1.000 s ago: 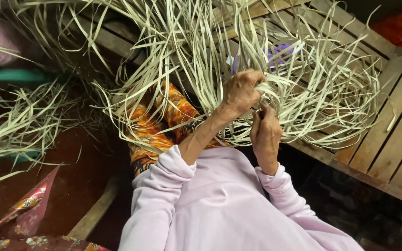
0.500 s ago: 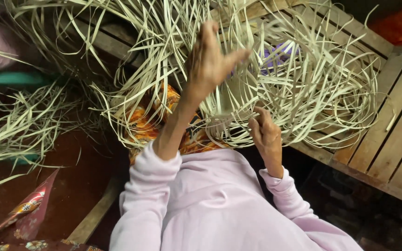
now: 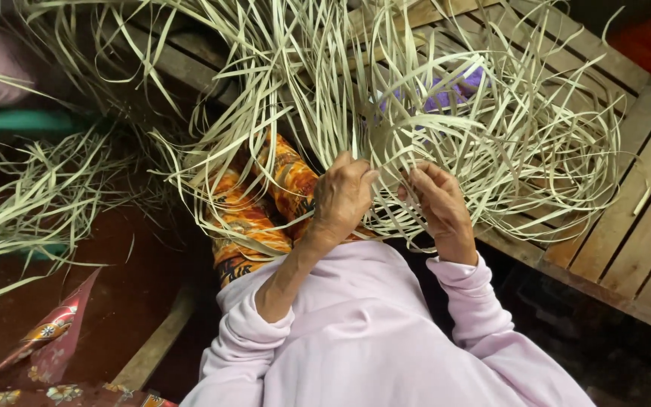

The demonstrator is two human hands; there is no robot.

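Note:
A big tangle of pale, flat leaf strips [image 3: 446, 143] spreads over my lap and the wooden slats. My left hand [image 3: 343, 197] grips a few of these strips just below the tangle's middle, fingers curled on them. Close beside it, my right hand [image 3: 438, 207] pinches other strips of the same bundle. The two hands are a finger's width apart. My pale pink sleeves [image 3: 356, 339] fill the lower part of the view, and an orange patterned cloth [image 3: 258, 211] on my legs shows under the strips.
A slatted wooden platform [image 3: 634, 241] runs along the right and back. More loose strips [image 3: 32, 211] lie in a heap at the left over a dark reddish floor. A red patterned cloth [image 3: 47, 339] sits at the lower left.
My left hand, raised high among the strips half a second ago, has come back down beside my right hand and closed on strips. My right hand has barely moved.

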